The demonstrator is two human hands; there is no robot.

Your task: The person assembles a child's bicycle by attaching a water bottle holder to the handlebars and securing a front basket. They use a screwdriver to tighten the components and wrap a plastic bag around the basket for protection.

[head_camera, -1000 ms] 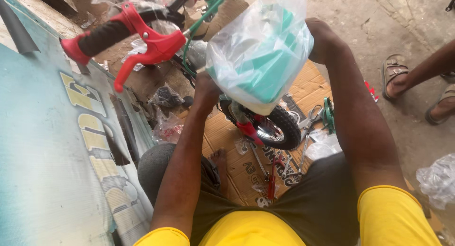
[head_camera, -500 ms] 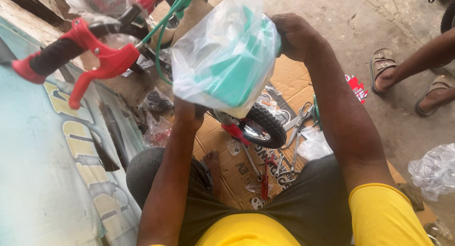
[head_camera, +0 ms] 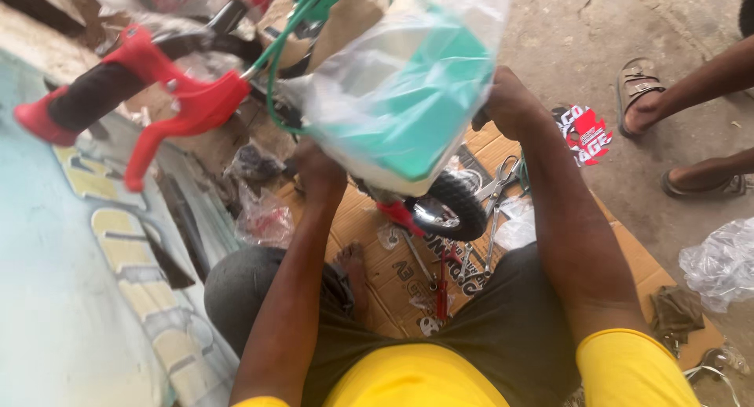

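Head view —
"Both hands are gripping that bagged teal part [head_camera: 408, 101]: left hand [head_camera: 318, 171] underneath, right hand [head_camera: 506, 101] at its far side, above the small black wheel [head_camera: 452, 211]."
"Slippery clear plastic is crinkling; it could be sliding free onto the cardboard [head_camera: 393, 273], near the red brake lever [head_camera: 181, 113]"

Your hands grip a clear plastic bag [head_camera: 393, 93] at centre top, wrapped round a teal part. Beneath you lies a flattened brown cardboard box [head_camera: 636, 254] with dark print. A red, black and white sticker [head_camera: 585, 132] lies at its far right edge. A crumpled clear bag [head_camera: 719, 262] sits far right; a smaller one [head_camera: 263, 219] lies left of your knee.
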